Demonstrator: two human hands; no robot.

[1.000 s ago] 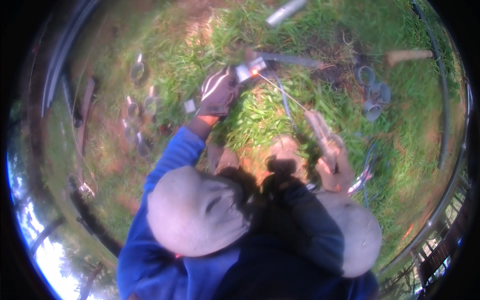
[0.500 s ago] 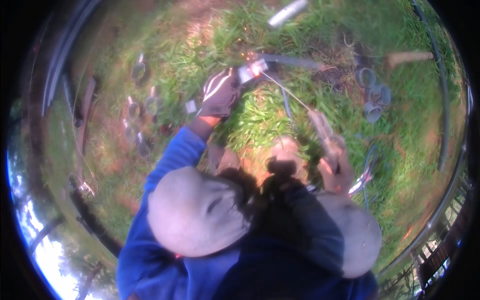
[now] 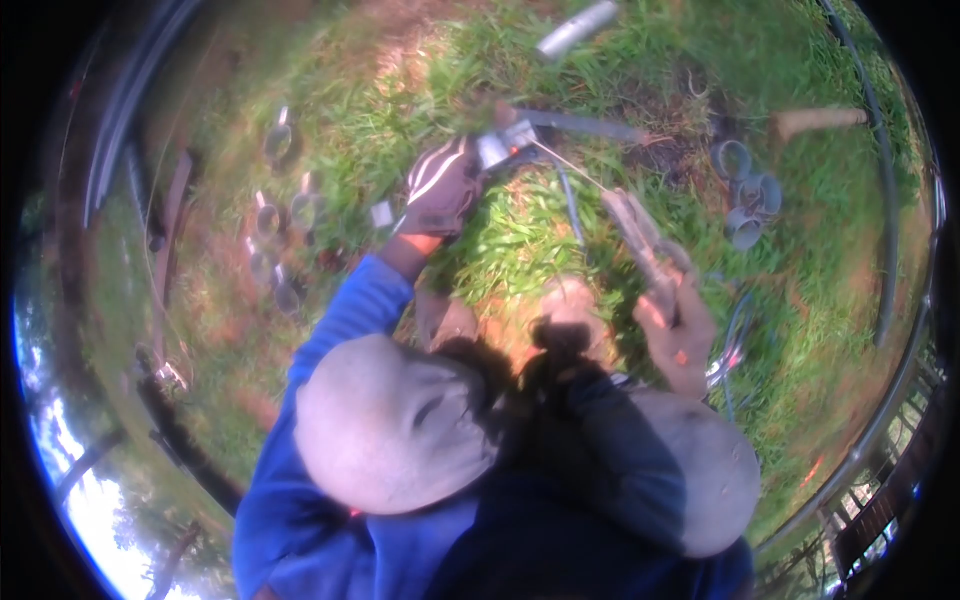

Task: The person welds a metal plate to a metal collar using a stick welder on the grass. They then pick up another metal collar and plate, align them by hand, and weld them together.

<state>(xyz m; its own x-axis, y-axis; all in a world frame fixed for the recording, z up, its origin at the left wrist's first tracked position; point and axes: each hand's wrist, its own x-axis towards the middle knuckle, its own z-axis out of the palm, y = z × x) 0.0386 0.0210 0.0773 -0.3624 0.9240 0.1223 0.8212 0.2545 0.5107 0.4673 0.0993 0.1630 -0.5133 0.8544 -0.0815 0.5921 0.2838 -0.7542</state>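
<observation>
My left hand [image 3: 440,190], in a dark glove with pale stripes, is closed at the near end of a small shiny metal piece [image 3: 494,151]. A small orange glow shows on that piece, near a flat grey metal bar [image 3: 585,124]. My bare right hand [image 3: 682,335] is wrapped round a welding electrode holder [image 3: 640,243]. From its jaws a thin welding rod [image 3: 568,163] points up and left, its tip close to the glowing spot. Whether the tip touches the metal I cannot tell.
Several short pipe rings with tabs [image 3: 268,220] lie in the grass at left. More pipe rings [image 3: 745,190] stand at right, near a wooden handle [image 3: 820,119]. A silver tube [image 3: 577,28] lies at the top. Cable [image 3: 738,330] runs beside my right hand.
The bright arc and flying sparks are gone, leaving a dim orange glow. My right hand and the electrode holder have shifted slightly up. My left hand stays in place.
</observation>
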